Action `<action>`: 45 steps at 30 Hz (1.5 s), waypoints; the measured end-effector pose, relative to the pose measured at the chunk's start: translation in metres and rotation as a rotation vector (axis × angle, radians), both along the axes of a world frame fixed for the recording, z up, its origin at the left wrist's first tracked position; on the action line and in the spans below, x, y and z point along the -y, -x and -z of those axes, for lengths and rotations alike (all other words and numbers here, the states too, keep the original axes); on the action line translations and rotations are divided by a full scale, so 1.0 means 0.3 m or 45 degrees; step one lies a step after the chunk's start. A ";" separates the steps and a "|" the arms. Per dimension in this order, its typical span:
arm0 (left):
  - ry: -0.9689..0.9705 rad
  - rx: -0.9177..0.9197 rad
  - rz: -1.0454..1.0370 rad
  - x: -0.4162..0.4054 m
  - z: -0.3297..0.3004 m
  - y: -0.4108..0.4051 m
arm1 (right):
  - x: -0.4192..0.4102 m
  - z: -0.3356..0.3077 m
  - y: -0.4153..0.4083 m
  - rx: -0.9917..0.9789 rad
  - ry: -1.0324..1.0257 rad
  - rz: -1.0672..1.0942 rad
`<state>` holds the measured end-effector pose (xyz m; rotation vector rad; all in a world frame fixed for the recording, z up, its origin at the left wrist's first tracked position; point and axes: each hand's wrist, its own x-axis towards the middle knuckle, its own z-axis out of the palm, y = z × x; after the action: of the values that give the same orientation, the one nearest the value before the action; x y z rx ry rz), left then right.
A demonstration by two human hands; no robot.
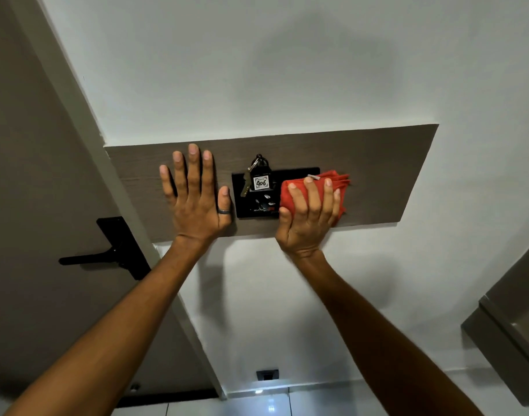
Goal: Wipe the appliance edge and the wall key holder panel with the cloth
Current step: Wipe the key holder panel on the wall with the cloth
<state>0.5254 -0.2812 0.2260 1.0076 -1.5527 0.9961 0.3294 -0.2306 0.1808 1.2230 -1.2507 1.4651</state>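
Observation:
A long brown wooden key holder panel (pixel 377 163) is fixed to the white wall. A black plate (pixel 299 175) sits in its middle, with a key and a black tag marked 406 (pixel 260 181) hanging on it. My right hand (pixel 309 214) presses a folded red cloth (pixel 332 184) against the panel at the plate's right edge. My left hand (pixel 194 196) lies flat on the panel left of the plate, fingers spread, a dark ring on the thumb.
A brown door with a black lever handle (pixel 107 253) stands at the left. A grey appliance edge (pixel 509 334) juts in at the lower right. A small black wall socket (pixel 267 374) sits low above the tiled floor.

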 end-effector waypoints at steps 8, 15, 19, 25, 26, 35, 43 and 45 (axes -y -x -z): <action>-0.027 -0.008 0.046 -0.006 -0.003 -0.003 | -0.029 -0.119 0.026 -0.039 -0.064 0.000; -0.039 -0.019 0.046 0.001 -0.001 -0.005 | -0.032 -0.055 0.028 -0.185 -0.156 -0.047; -0.020 -0.014 0.038 -0.004 -0.006 0.000 | -0.044 -0.026 0.037 -0.196 -0.159 -0.066; -0.020 -0.026 0.053 0.004 0.003 -0.005 | 0.016 -0.115 0.022 -0.122 -0.079 -0.073; -0.007 -0.024 0.045 0.007 0.001 -0.005 | 0.011 -0.085 0.027 -0.140 -0.072 -0.067; -0.002 -0.003 0.037 -0.003 0.009 -0.003 | 0.004 -0.096 0.039 -0.187 -0.049 -0.051; -0.006 -0.012 0.046 0.002 0.002 -0.006 | -0.035 0.028 0.064 -0.306 -0.077 -0.029; 0.005 -0.008 0.047 0.000 0.006 -0.004 | -0.011 -0.034 0.061 -0.278 -0.060 -0.053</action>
<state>0.5265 -0.2811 0.2241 0.9749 -1.5589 0.9690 0.3113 -0.2273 0.1910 1.4075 -1.1233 1.2981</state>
